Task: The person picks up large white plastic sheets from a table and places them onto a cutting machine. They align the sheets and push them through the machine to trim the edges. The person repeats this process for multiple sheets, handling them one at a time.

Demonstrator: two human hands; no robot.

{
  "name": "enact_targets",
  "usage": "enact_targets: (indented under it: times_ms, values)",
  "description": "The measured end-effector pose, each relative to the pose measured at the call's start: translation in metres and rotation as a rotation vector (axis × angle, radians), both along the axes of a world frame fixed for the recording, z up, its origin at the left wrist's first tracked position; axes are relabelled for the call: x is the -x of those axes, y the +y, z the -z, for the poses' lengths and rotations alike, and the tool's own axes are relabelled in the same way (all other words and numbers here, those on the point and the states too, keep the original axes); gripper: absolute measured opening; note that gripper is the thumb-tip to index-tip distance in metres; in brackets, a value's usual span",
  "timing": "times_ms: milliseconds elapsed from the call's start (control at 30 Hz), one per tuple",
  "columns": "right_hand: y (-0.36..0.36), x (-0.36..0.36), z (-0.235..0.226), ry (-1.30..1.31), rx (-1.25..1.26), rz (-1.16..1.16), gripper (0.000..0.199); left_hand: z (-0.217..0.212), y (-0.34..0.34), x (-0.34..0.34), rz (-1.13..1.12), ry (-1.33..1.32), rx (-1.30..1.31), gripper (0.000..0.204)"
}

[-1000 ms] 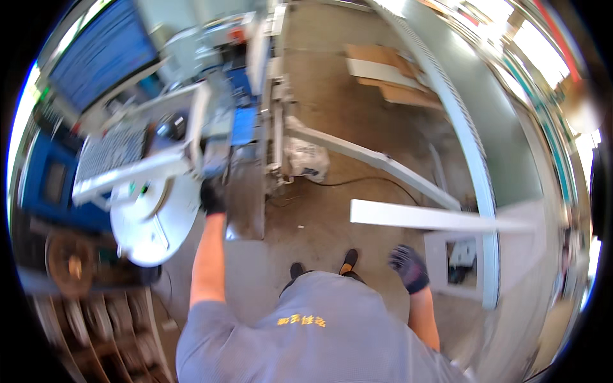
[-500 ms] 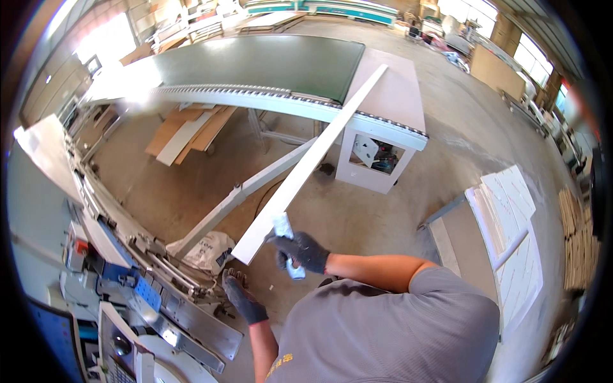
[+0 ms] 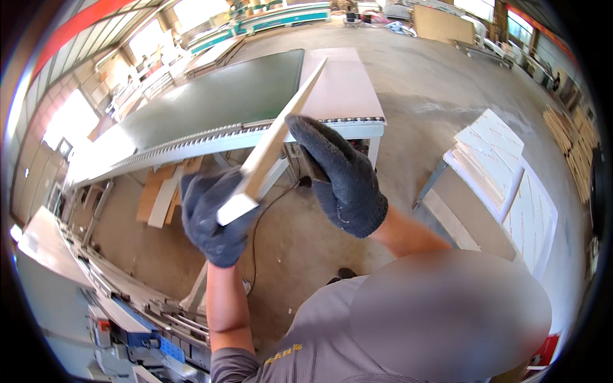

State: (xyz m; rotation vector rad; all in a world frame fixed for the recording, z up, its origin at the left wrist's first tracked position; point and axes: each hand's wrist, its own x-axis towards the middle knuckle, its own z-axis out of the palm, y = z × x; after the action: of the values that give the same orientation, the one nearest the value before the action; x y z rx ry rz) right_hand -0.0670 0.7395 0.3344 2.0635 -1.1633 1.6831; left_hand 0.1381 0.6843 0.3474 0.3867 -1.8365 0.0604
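A long, narrow white board (image 3: 271,143) is raised in front of me and tilted on edge, its near end toward me and a tan edge showing. My left hand (image 3: 217,220), in a dark grey work glove, is closed around the board near that end. On the other side, my right hand (image 3: 348,182), gloved alike, has its fingers pressed together with the tips at the board's edge. Something dull shows under its palm, but I cannot make out what it is. The board's far end overlaps the pale end panel (image 3: 345,76) of the roller table in view.
A long conveyor table with a green belt (image 3: 223,89) and an edge of rollers stands ahead. Brown and white panels (image 3: 163,191) lie beneath it. To the right, white sheets (image 3: 491,153) are stacked on a stand. Machinery with rails (image 3: 172,319) runs along the lower left.
My left hand has come up from beside the board and taken hold of its near end. The board is lifted and turned on edge. The pale cloth-like piece in my right hand no longer shows.
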Motion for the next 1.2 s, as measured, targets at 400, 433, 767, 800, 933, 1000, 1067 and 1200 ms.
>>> enact_targets:
  times_ms: [400, 433, 767, 800, 933, 1000, 1067, 1200]
  values:
    - [0.037, 0.058, -0.04, -0.143, 0.309, 0.205, 0.05, -0.107, 0.008, 0.15, 0.742, -0.132, 0.282, 0.032]
    - [0.039, 0.062, -0.041, -0.151, 0.3, 0.222, 0.051, -0.108, 0.011, 0.156, 0.761, -0.132, 0.267, 0.033]
    - [0.063, 0.056, -0.043, -0.303, 0.104, 0.281, 0.052, -0.101, 0.021, 0.172, 0.716, -0.097, 0.406, 0.04]
    - [0.066, 0.053, -0.043, -0.33, 0.071, 0.279, 0.052, -0.1, 0.022, 0.17, 0.708, -0.104, 0.378, 0.036]
    - [0.071, 0.046, -0.043, -0.332, 0.06, 0.307, 0.047, -0.093, 0.026, 0.162, 0.674, -0.118, 0.317, 0.03]
    - [0.068, 0.043, -0.041, -0.316, 0.095, 0.334, 0.044, -0.089, 0.025, 0.159, 0.66, -0.107, 0.333, 0.031]
    - [0.068, 0.039, -0.042, -0.287, 0.086, 0.33, 0.045, -0.085, 0.019, 0.154, 0.642, -0.086, 0.372, 0.033]
    - [0.049, 0.025, -0.042, -0.211, 0.037, 0.181, 0.046, -0.068, 0.015, 0.119, 0.539, 0.079, 0.253, 0.04]
